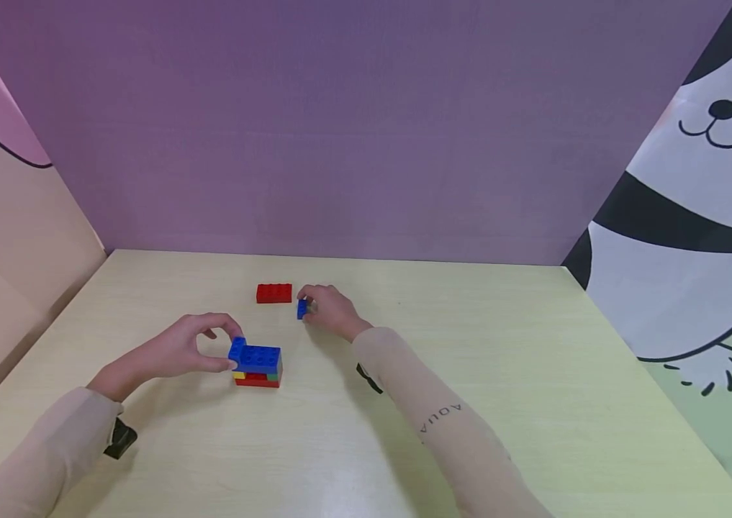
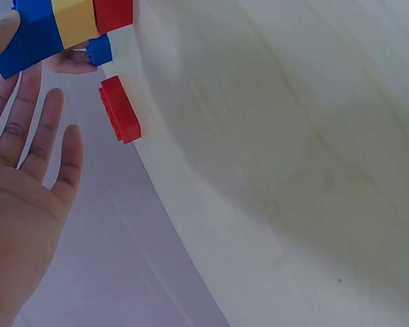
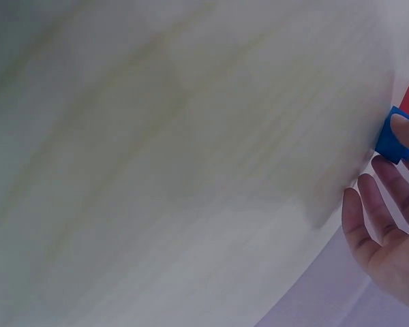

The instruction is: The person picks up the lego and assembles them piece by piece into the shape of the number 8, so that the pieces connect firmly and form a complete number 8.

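A small stack of toy building bricks stands on the table, with a wide blue brick (image 1: 262, 358) over yellow, green and red ones. On its left end sits a narrow blue brick (image 1: 237, 350), which my left hand (image 1: 181, 349) pinches between thumb and index finger. The other left fingers (image 2: 43, 133) are spread apart. Farther back, my right hand (image 1: 335, 312) pinches a small blue brick (image 1: 301, 309) by its ends; the thumb lies on that blue brick (image 3: 390, 139) in the right wrist view. Just left of it lies a red brick (image 1: 273, 293).
The pale wooden table (image 1: 469, 374) ends at a purple wall panel (image 1: 340, 129) behind the bricks. A beige side panel (image 1: 9, 252) borders the left, and a panel with a panda drawing (image 1: 683, 288) the right.
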Demonstrator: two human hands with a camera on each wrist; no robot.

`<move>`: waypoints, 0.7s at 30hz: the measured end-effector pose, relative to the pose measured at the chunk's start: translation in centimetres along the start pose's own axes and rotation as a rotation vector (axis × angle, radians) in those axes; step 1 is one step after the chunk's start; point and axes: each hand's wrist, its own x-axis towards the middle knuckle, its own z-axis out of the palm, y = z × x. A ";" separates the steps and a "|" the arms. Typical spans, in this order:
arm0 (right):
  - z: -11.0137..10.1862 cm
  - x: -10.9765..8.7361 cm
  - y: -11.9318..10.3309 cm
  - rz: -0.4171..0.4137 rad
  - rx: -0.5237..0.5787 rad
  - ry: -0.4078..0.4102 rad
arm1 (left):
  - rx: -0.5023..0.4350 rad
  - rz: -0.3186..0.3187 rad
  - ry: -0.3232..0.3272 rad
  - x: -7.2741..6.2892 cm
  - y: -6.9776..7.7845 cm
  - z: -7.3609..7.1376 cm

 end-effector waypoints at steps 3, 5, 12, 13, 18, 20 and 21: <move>0.0 -0.1 -0.1 -0.003 -0.005 0.000 | 0.003 0.007 0.001 0.0 0.0 0.0; -0.1 -0.1 -0.1 0.001 0.002 -0.004 | 0.004 0.005 0.001 0.0 0.0 -0.1; -0.2 -0.1 -0.1 0.008 0.016 -0.012 | -0.006 -0.001 0.000 0.0 0.1 0.0; -0.2 -0.1 -0.1 0.009 0.017 -0.011 | -0.007 -0.002 0.000 0.0 0.1 0.0; -0.4 -0.1 -0.2 0.022 0.024 -0.010 | -0.006 -0.006 -0.001 0.0 0.1 0.0; -0.5 -0.1 -0.2 0.025 0.025 -0.009 | -0.006 -0.009 -0.004 0.0 0.0 0.0; -0.6 -0.1 -0.3 0.027 0.024 -0.009 | -0.007 -0.010 -0.005 0.0 0.0 0.0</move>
